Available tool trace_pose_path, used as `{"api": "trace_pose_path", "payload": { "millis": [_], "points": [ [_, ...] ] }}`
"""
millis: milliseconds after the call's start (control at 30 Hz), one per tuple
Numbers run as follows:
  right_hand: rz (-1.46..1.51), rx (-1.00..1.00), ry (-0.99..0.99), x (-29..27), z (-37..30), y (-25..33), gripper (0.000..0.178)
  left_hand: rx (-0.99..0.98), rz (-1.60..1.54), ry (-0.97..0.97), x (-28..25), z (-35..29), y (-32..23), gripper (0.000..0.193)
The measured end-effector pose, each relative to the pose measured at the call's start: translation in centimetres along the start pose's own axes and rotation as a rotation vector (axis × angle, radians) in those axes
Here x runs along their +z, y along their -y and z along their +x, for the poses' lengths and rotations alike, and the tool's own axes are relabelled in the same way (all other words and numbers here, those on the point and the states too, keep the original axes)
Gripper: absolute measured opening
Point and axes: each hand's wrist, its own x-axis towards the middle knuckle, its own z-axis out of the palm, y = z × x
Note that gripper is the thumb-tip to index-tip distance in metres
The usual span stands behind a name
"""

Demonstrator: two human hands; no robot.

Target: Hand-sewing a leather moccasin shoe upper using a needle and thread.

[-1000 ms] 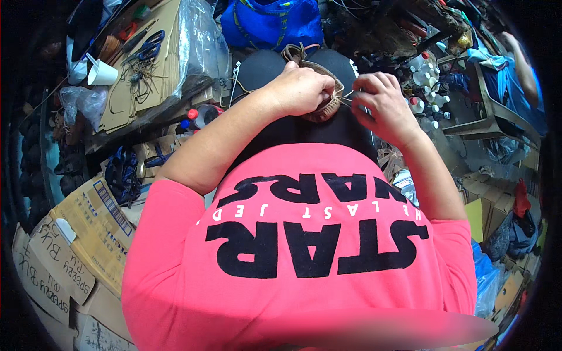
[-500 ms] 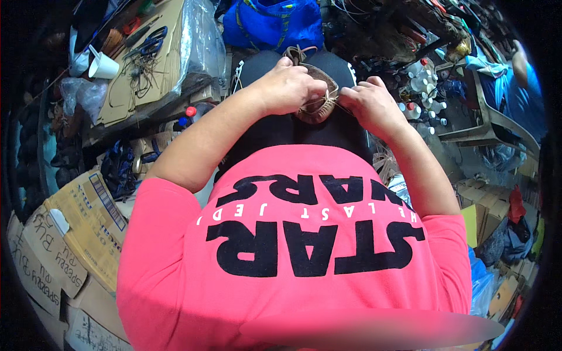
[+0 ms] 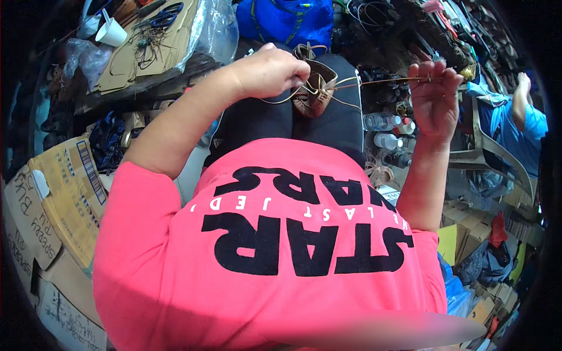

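A brown leather shoe [image 3: 314, 106] lies on my lap between my thighs, with tan laces or cords threaded at its opening. My left hand [image 3: 272, 73] is closed just left of the opening, its fingertips pinching a light cord; a loop of cord hangs under that hand. Out to the right, my right hand [image 3: 436, 108] is raised with the palm partly showing. A thin tan cord [image 3: 383, 81] stretches taut from the shoe to its curled fingertips. Another cord end trails over my right thigh.
At far left is cardboard [image 3: 126, 65] with scissors [image 3: 167, 14], near a white cup [image 3: 111, 32]. A blue bag [image 3: 284, 23] sits ahead. Several plastic bottles [image 3: 380, 121] stand right of my leg. A person in blue [image 3: 530, 126] is by a chair [image 3: 497, 161] at far right.
My right hand has swung from beside the shoe far out to the right, drawing the cord taut. My left hand has moved slightly left, and more of the shoe's opening shows.
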Motion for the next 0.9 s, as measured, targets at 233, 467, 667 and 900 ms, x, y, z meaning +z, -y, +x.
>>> {"api": "trace_pose_path", "payload": {
  "millis": [233, 467, 667, 900],
  "points": [
    [-1.751, 0.29, 0.195, 4.2, 1.7, -7.9, 0.036, -0.064, -0.06, -0.001, 2.3, -0.6, -0.5, 0.007],
    [-1.906, 0.715, 0.257, 1.7, 0.6, -9.8, 0.034, -0.028, 0.024, -0.046, 2.8, -1.8, -0.6, 0.002],
    [-1.821, 0.649, 0.139, -0.4, -0.4, -9.7, 0.032, -0.094, 0.16, -0.204, 0.6, -6.8, 3.2, 0.008],
    [-0.8, 0.355, 0.075, 3.4, 0.2, -5.7, 0.04, -0.008, -1.165, -0.536, -2.5, -4.0, -1.2, 0.017]
  ]
}}
